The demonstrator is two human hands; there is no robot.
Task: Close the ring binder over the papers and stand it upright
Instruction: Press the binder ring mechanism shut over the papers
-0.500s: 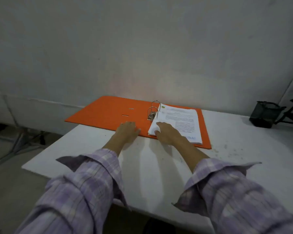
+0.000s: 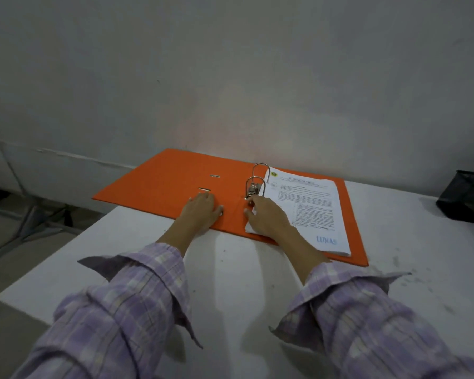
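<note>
- The orange ring binder (image 2: 175, 184) lies open and flat on the white table (image 2: 230, 283), its far left corner hanging over the table edge
- The papers (image 2: 309, 212) sit stacked on its right half, threaded by the metal rings (image 2: 255, 179), which stand just beyond the right hand
- The right hand (image 2: 266, 217) rests palm down on the stack's near left corner, fingers loosely curled, fingertips touching the lever base; whether it pinches anything I cannot tell
- The left hand (image 2: 200, 212) lies flat on the cover just left of the spine, fingers together, holding nothing
- Both forearms reach forward in checked lilac sleeves (image 2: 137, 296)
- A black mesh holder (image 2: 465, 198) stands well to the right of the right hand
</note>
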